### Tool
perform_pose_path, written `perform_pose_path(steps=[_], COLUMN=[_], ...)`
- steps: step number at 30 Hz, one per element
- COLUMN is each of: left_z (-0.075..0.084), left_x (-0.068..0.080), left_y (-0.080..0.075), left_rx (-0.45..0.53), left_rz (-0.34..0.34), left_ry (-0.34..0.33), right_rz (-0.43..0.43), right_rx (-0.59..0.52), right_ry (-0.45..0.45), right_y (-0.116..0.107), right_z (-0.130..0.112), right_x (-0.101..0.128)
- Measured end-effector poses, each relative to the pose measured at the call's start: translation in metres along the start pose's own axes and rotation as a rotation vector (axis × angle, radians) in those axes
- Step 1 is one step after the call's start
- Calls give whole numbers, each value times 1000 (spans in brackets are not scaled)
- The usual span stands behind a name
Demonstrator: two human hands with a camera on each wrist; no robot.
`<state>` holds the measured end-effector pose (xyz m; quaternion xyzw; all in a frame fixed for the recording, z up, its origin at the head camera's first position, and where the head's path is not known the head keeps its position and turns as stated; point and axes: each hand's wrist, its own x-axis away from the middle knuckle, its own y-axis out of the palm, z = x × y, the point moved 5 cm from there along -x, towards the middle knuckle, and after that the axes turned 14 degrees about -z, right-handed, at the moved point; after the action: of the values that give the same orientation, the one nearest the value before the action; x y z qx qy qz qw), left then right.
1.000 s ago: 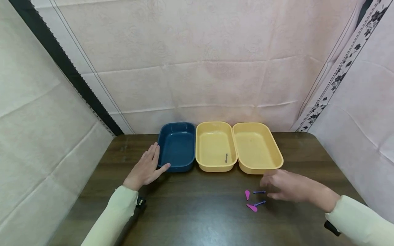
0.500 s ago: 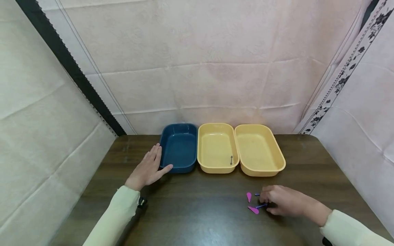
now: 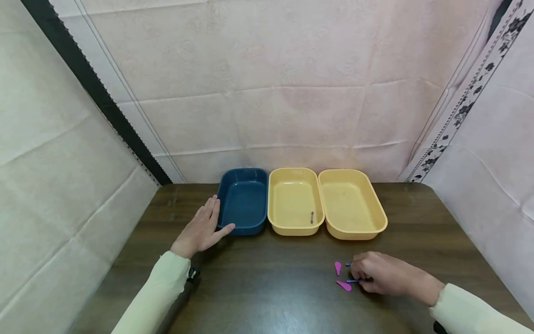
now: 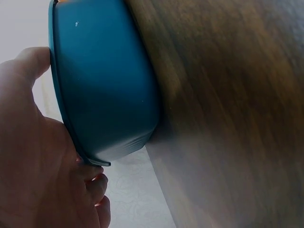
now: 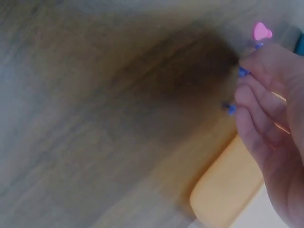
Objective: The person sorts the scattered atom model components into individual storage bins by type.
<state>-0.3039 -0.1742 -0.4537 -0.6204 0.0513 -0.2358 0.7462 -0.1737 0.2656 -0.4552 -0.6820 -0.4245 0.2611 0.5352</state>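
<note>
My left hand [image 3: 200,230] lies flat on the dark wooden table [image 3: 271,287], fingers straight, thumb and palm against the blue tray's [image 3: 244,200] front-left corner; the left wrist view shows the left hand [image 4: 33,156] beside the blue tray [image 4: 104,85]. My right hand [image 3: 377,274] rests on the table at the right with its fingers curled onto a purple pin [image 3: 352,280]. A second purple pin [image 3: 347,264] and two pink heart-shaped pieces [image 3: 337,267] [image 3: 344,285] lie just left of it. In the right wrist view the fingertips [image 5: 251,61] pinch a purple pin [image 5: 243,71] below a pink heart [image 5: 261,31].
Two yellow trays [image 3: 295,185] [image 3: 352,185] stand right of the blue one in a row at the table's back. The middle yellow tray holds one small dark pin [image 3: 311,217]. Pink cloth walls close in the back and both sides.
My right hand has dropped from the right yellow tray's front edge down onto the purple pins, and its fingers have curled over them. The left hand has stayed put.
</note>
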Motion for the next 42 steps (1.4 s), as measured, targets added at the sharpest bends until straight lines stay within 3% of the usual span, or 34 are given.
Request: perform_pose_path(steps=[15, 22, 31, 42], left_z=[-4, -4, -2, -3], left_x=[-1, -1, 0, -3], left_y=[4, 4, 2, 2], left_rx=[0, 3, -2, -9], left_rz=[-12, 0, 7, 0], left_ry=[-12, -5, 0, -2], right_rz=[51, 14, 94, 79], right_rx=[-2, -12, 86, 120], right_ry=[32, 137, 63, 103], right_y=[-51, -70, -92, -118], right_z=[-1, 0, 3, 10], right_x=[-7, -15, -35, -76])
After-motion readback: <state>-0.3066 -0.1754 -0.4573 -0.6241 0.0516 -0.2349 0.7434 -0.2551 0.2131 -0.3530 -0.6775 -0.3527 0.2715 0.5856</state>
